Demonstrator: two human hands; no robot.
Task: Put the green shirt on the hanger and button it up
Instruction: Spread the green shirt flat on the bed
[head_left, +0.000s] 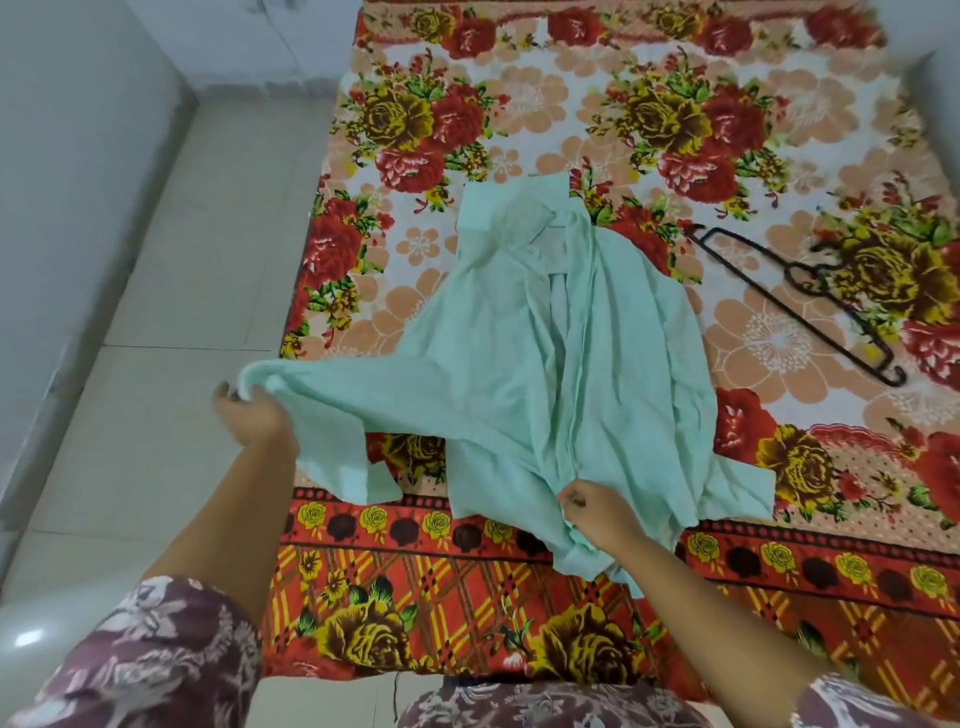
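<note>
Cloth first: one green shirt (524, 364) lies rumpled on the flowered bed (519, 104). One black hanger (792, 273) lies flat to its right, apart from it and in plain view. Two hands are on the shirt. The left hand (254, 410) grips a bunched end, drawn out past the bed's left edge over the tiled floor (156, 312). The right hand (597, 509) pinches gathered fabric by the near edge, its forearm lying across the shirt's lower corner.
</note>
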